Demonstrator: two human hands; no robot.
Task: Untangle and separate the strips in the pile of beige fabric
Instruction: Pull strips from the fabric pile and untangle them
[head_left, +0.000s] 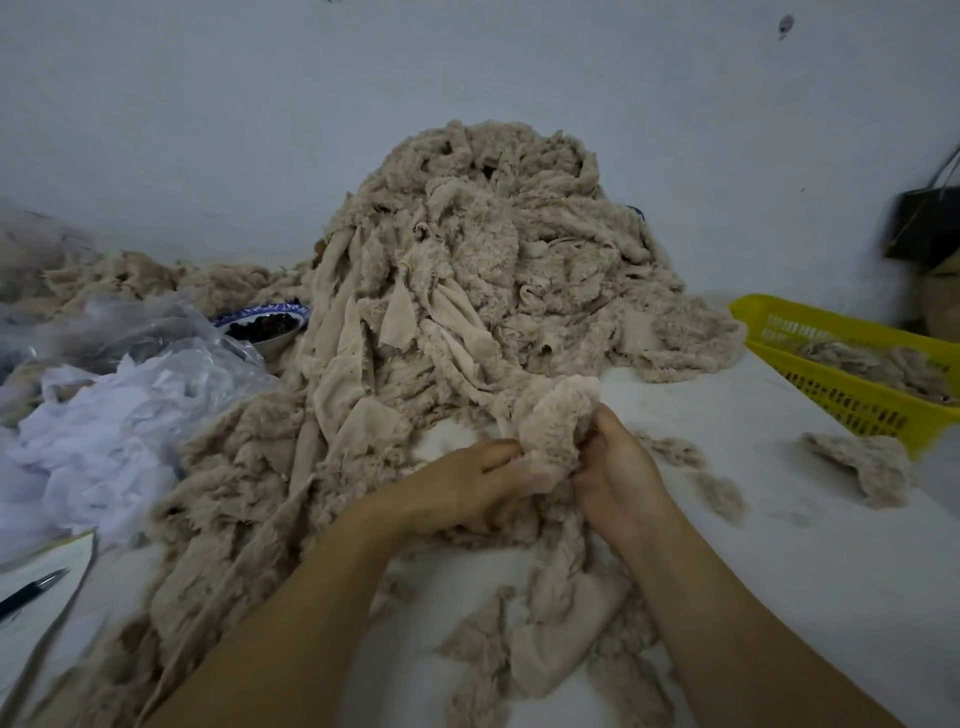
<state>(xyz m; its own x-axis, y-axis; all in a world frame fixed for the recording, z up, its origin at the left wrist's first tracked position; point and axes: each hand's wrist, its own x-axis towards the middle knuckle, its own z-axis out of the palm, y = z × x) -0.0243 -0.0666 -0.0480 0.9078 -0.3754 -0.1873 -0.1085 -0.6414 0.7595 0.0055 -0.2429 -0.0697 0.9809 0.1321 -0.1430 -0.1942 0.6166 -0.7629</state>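
Note:
A tall pile of fluffy beige fabric strips (498, 260) rises against the wall and spills toward me down the left side. At its front foot, both hands hold one bunched strip (553, 415). My left hand (467, 483) pinches its lower edge with curled fingers. My right hand (618, 473) grips the same strip from the right, fingers tucked into the fleece. More loose strips (561, 623) lie on the table under my forearms.
A yellow plastic basket (841, 395) with some beige scraps stands at the right. A separate scrap (862, 462) lies beside it. White cloth and clear plastic bags (104, 415) fill the left, with a blue-rimmed bowl (265, 325) behind and a pen on paper (31, 592) at the lower left.

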